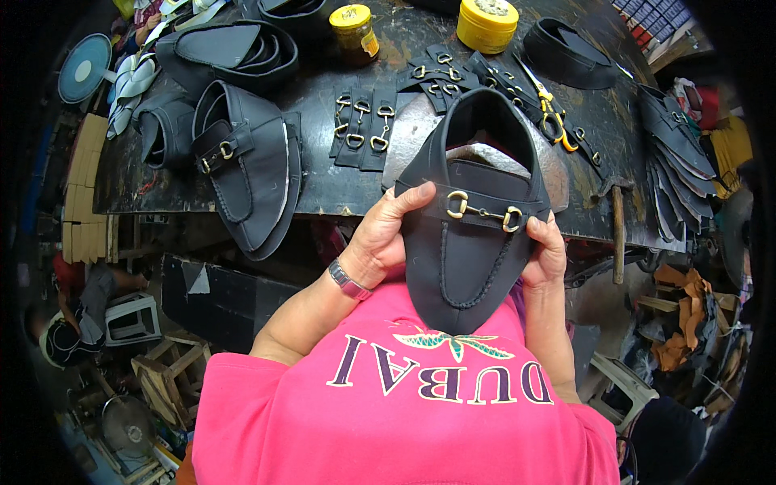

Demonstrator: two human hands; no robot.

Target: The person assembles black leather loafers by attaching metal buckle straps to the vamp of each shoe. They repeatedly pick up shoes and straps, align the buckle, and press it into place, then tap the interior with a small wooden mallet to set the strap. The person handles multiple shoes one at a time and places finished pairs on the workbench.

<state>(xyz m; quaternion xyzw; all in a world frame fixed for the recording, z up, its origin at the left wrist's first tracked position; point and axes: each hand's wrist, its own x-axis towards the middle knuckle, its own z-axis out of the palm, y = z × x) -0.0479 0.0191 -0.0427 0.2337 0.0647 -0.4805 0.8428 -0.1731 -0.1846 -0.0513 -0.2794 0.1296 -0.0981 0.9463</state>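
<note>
A black loafer upper [428, 271] with a gold horsebit buckle [485, 212] across its strap is held in front of my chest, toe pointing toward me. My left hand [386, 234] grips its left edge, thumb on top of the strap end. On the opposite edge, my right hand [546, 257] pinches the other strap end with the thumb over it. Most of the fingers of both hands are hidden beneath the upper. Behind it, a grey metal slab [408, 133] lies on the dark table [315, 194]. Black straps with gold buckles [376, 129] rest left of the slab.
Stacked loafer uppers [250, 178] overhang the table's left edge. Yellow-handled scissors [551, 117] lie behind the slab, near more buckled straps. A wooden-handled hammer [618, 234] sits at the right edge, beside fanned black uppers [675, 170]. Two yellow tubs [487, 28] stand at the back.
</note>
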